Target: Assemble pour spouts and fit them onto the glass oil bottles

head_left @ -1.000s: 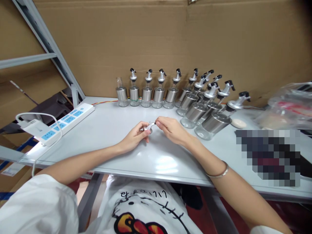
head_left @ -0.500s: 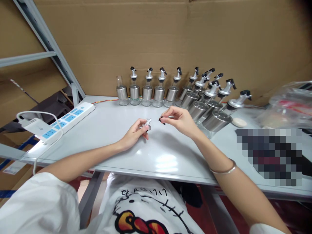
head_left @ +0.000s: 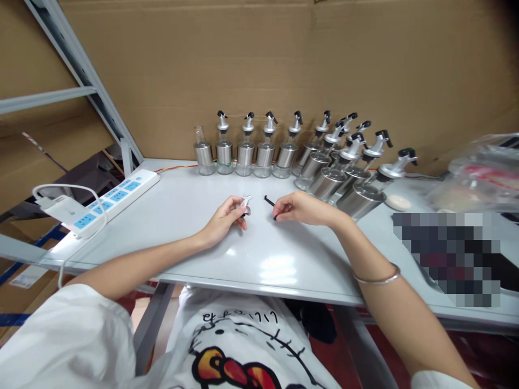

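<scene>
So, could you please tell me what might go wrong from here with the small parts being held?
The thin black piece might slip, as it is small and sticks out from the right hand. The silver spout could likewise drop from the left hand. The right hand might also bump the closely grouped bottles beyond it.

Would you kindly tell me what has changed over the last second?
The right hand has moved rightward, away from the silver spout, and the black piece it holds is now clear of the spout. The left hand still holds the spout; the bottles stand as before.
</scene>
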Demonstrator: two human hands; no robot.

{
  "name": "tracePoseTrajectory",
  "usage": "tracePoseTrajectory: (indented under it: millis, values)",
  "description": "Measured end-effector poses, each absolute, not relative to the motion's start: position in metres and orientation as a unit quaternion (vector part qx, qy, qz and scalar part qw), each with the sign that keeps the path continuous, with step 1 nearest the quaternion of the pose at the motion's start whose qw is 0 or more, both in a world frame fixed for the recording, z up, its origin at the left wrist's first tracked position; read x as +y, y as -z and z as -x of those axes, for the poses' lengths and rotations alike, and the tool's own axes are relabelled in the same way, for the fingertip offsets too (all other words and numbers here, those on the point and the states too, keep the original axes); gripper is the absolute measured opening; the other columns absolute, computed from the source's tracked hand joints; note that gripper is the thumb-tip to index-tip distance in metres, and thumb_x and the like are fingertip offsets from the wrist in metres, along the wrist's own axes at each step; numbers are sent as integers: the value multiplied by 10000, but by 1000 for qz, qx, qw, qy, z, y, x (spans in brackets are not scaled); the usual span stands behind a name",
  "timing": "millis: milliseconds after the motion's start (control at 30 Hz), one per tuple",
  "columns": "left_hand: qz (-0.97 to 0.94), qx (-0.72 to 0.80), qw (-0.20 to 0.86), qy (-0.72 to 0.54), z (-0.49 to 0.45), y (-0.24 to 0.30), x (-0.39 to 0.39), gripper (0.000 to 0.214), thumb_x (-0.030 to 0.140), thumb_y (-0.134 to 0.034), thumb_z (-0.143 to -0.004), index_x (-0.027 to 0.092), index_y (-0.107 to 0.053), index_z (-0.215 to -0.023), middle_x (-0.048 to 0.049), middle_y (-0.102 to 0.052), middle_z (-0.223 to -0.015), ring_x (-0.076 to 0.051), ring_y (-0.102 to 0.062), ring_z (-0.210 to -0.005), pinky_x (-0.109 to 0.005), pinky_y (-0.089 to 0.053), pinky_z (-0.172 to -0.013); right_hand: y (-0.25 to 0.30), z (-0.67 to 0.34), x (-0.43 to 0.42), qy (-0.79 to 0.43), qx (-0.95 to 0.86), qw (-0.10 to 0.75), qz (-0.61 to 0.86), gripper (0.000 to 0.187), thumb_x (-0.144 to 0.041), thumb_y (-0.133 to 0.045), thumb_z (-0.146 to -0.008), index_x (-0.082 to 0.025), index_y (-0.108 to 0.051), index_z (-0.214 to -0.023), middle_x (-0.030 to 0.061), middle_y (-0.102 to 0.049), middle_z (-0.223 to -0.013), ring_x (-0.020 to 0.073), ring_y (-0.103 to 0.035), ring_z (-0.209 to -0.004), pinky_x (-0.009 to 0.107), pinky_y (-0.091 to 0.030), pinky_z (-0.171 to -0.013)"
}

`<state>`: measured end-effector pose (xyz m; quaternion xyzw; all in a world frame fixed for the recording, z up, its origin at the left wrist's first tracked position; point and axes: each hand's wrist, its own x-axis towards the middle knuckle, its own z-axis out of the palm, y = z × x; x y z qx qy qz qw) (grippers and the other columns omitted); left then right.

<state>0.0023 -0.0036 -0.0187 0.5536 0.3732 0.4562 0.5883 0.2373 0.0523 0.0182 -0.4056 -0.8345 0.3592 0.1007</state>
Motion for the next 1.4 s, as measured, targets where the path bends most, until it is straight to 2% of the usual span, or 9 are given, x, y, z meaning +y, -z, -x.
tracePoseTrajectory:
  millis: [233,333,467,567,733,867,1100,1267,1400]
  values:
    - [-558,372,585,-455,-3,19,-4,371,478,-646,-793,167,-500,-932,16,-590,-842,-76,-598,-586,-235,-488,-618,-20,-233,47,-354,-832,43,426,151,-270,-669,-680,-158,-701,-776,11,-678,-681,149,-588,-647,263,-450,-635]
    - [-557,371,586,-457,-3,18,-4,372,478,-648,-791,166,-501,-931,18,-591,-838,-75,-599,-582,-233,-485,-616,-23,-236,47,-353,-837,33,416,257,-299,-681,-689,-142,-710,-891,22,-686,-720,147,-585,-642,261,-448,-621]
    - [-557,371,587,-456,-3,18,-4,364,475,-645,-795,167,-502,-926,19,-593,-836,-76,-603,-583,-235,-485,-624,-23,-242,52,-292,-854,84,423,282,-301,-551,-818,-149,-705,-999,58,-715,-850,171,-608,-725,277,-456,-662]
    - [-558,373,586,-454,-3,18,-4,360,471,-643,-797,168,-502,-931,14,-597,-844,-80,-605,-590,-239,-485,-626,-16,-244,57,-222,-867,101,434,282,-203,-511,-829,-169,-715,-1020,66,-721,-938,181,-625,-789,282,-461,-719]
    - [-554,378,586,-455,-3,18,-4,352,491,-625,-809,177,-511,-920,41,-547,-761,-70,-565,-562,-226,-467,-595,-2,-241,63,-144,-885,93,433,301,-167,-560,-798,-185,-711,-1058,45,-705,-800,174,-610,-696,275,-457,-688]
    - [-570,383,569,-454,-2,19,-3,375,509,-656,-776,185,-526,-913,63,-500,-693,-58,-522,-523,-203,-408,-543,-1,-238,63,-133,-881,122,437,253,-157,-554,-807,-174,-721,-996,62,-698,-805,180,-604,-701,281,-447,-688]
    - [-591,395,543,-447,-2,21,-3,475,561,-689,-721,196,-457,-917,87,-518,-580,-70,-487,-492,-208,-355,-540,-18,-212,36,-230,-867,267,352,255,-298,-471,-901,-149,-678,-885,57,-683,-827,146,-583,-706,246,-420,-644]
    - [-603,392,549,-426,-2,16,-4,497,649,-606,-743,174,-513,-857,72,-495,-563,-73,-466,-490,-227,-348,-545,-17,-198,23,-289,-852,288,329,262,-292,-443,-906,-147,-660,-897,35,-661,-775,128,-560,-686,233,-399,-624]
    - [-606,387,560,-412,-3,18,-4,499,601,-701,-675,167,-514,-833,76,-475,-564,-63,-409,-478,-217,-314,-507,-14,-196,22,-302,-843,284,342,264,-353,-477,-892,-150,-644,-862,25,-642,-751,127,-539,-682,232,-383,-617]
